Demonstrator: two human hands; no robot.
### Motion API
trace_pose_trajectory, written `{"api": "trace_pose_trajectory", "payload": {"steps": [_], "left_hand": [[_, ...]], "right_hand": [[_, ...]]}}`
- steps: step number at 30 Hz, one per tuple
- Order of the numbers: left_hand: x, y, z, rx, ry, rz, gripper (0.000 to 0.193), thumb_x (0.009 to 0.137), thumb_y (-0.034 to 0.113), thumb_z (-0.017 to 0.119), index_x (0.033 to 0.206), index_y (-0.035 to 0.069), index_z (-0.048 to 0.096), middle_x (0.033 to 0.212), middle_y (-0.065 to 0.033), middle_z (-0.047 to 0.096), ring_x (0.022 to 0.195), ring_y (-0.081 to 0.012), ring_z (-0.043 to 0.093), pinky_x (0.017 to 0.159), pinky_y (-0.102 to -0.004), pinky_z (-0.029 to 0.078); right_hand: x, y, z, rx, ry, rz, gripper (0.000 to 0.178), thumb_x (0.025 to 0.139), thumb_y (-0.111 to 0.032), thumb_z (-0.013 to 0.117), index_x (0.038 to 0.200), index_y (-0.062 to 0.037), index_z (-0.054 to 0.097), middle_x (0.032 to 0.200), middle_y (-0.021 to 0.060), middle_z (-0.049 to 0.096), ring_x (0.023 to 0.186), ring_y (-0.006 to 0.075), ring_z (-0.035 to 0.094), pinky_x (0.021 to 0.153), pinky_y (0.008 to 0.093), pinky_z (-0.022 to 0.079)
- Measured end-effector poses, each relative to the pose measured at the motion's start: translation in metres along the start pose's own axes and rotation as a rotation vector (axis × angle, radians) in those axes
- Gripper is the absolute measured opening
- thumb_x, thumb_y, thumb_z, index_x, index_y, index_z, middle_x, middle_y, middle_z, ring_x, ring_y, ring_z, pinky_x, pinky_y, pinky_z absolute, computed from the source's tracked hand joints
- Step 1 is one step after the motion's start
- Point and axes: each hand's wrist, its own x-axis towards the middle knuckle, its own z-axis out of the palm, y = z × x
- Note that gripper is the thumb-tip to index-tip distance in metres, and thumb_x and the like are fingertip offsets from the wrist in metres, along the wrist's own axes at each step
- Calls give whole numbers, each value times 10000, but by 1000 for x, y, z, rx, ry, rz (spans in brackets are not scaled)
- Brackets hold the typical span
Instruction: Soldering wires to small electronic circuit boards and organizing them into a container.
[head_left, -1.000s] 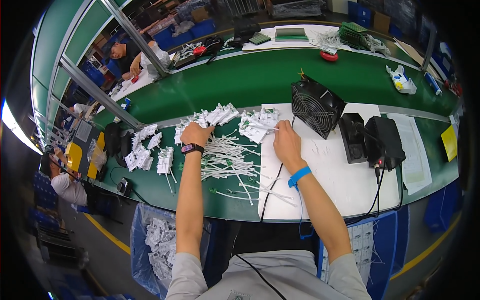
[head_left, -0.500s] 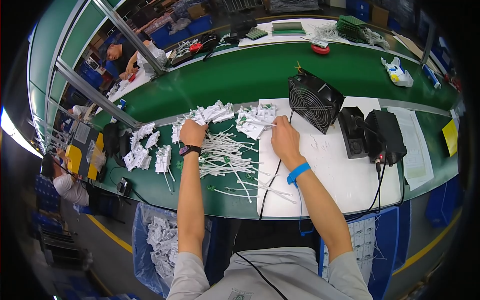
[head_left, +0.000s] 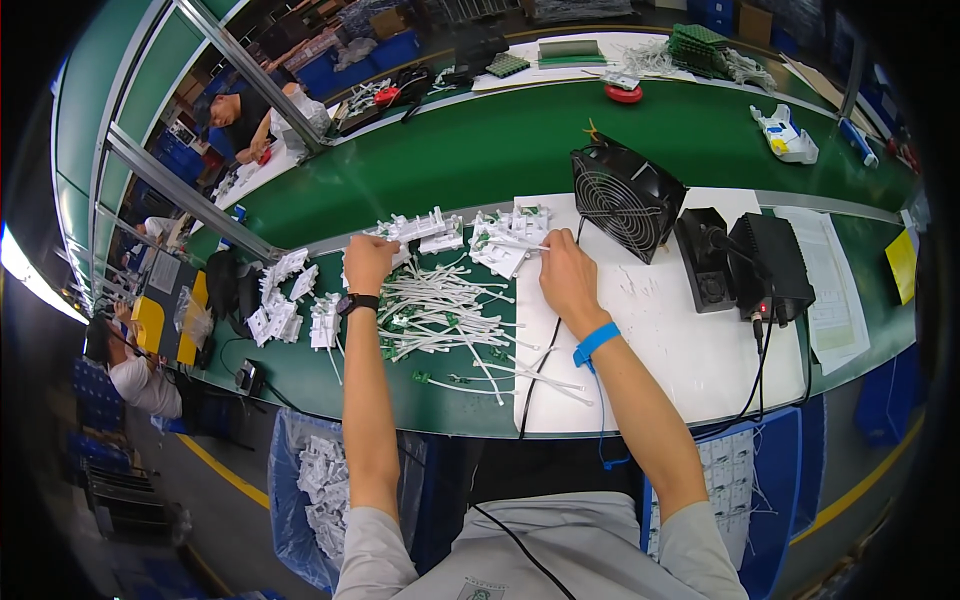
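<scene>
My left hand [head_left: 370, 262] is closed at the near edge of a row of white plastic parts [head_left: 432, 228]. Its fingertips are bent down among them, and what they grip is hidden. Farther right, my right hand [head_left: 569, 280] pinches the end of a thin white cable [head_left: 530, 246], which lies over a group of white plastic parts [head_left: 500, 258] with a bit of green board showing. Between my hands, a heap of white cables with small green boards [head_left: 445, 310] spreads over the green bench. A blue strap [head_left: 597, 344] circles my right wrist.
More white parts [head_left: 278, 310] lie at the left. A black fan [head_left: 628, 195] and black boxes [head_left: 770, 270] stand on or by a white sheet [head_left: 660, 370]. Below the bench edge are a lined bin of white parts [head_left: 325, 490] and a blue bin [head_left: 775, 490]. Another person [head_left: 240, 115] works across.
My left hand has shifted slightly left along the white parts, uncovering more of the cable heap. My right hand has stayed almost in place. The view has moved a little.
</scene>
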Motion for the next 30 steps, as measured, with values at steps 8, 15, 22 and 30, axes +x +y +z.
{"api": "trace_pose_trajectory", "payload": {"steps": [8,15,22,30], "left_hand": [[14,-1,-4,-480,-228,-86,219,897,163,716,799,-23,777,690,-113,728,510,-117,640,527,-293,521],[34,-15,-8,-336,-481,-37,226,909,164,673,844,-17,792,594,-32,588,477,-130,529,440,-299,414],[42,-12,-10,-98,-597,98,298,936,240,580,885,68,817,567,-68,551,524,-174,523,524,-352,435],[38,-15,0,-256,-440,164,359,917,247,514,860,-83,642,710,-209,637,681,-314,597,686,-432,467]], "right_hand": [[1,1,-1,-13,8,2,148,871,-5,600,1016,-10,570,1017,172,619,850,381,674,738,480,545],[9,-7,-8,54,-11,42,131,912,-38,564,1036,4,561,1051,214,641,860,426,668,763,514,535],[17,-3,-37,-39,-207,32,202,933,-130,530,964,44,628,1024,258,663,878,462,657,810,540,519],[27,-28,-52,112,-329,234,413,994,-304,508,926,64,683,918,283,697,878,477,652,826,529,500]]}}
